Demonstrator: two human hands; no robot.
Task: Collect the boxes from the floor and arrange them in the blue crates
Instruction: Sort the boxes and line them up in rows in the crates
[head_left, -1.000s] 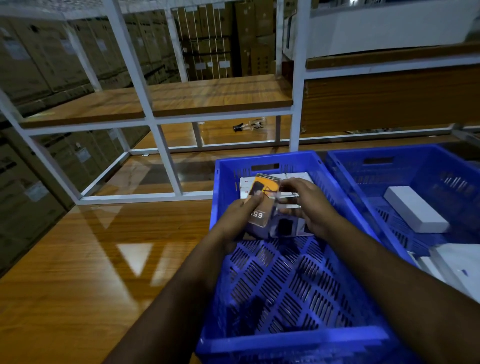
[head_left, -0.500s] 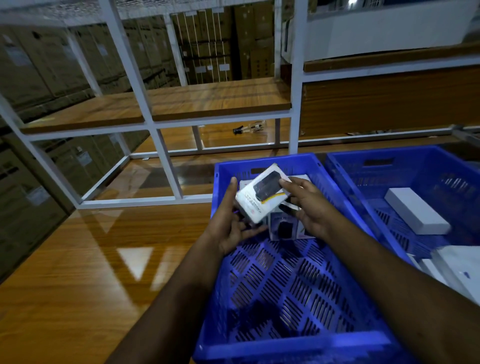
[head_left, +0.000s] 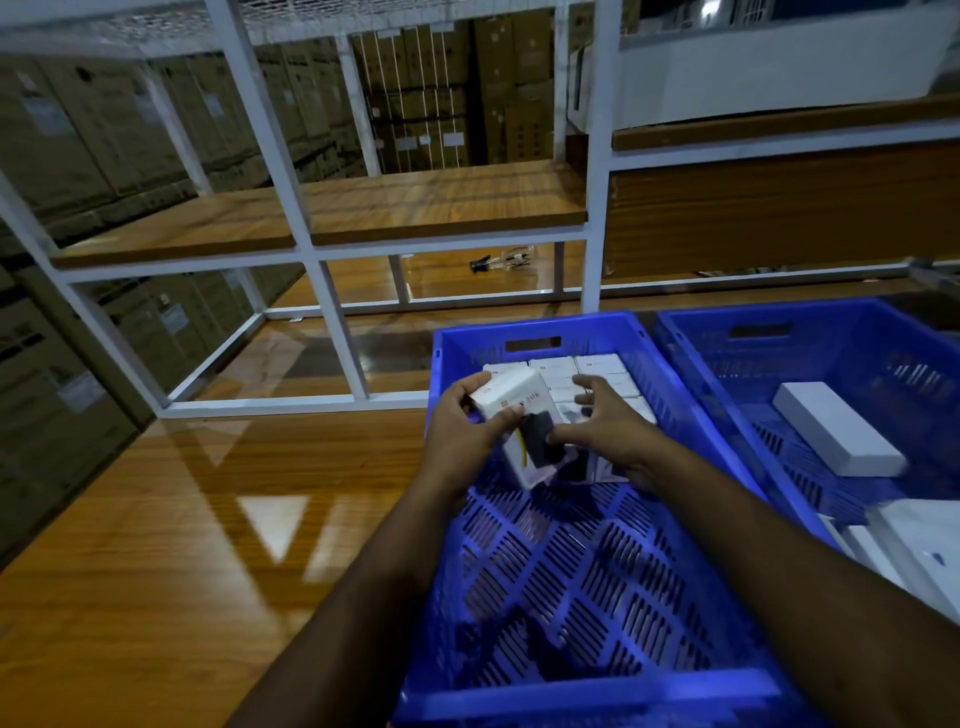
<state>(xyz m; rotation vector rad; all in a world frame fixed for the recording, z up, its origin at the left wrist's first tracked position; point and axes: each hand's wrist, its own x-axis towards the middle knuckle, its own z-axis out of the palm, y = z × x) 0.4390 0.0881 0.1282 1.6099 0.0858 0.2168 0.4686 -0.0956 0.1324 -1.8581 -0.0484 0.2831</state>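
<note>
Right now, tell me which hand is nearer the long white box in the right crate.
Right. The right hand is in the left crate, well left of that long white box; the left hand is farther left.

Small red print on held white box (head_left: 511, 402), too blurred to read

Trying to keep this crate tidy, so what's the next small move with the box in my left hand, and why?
Probably lower the white box in your left hand into the nearer crate, upright against the row of boxes at the far wall. Your right hand already rests there, and the near floor is bare.
</note>
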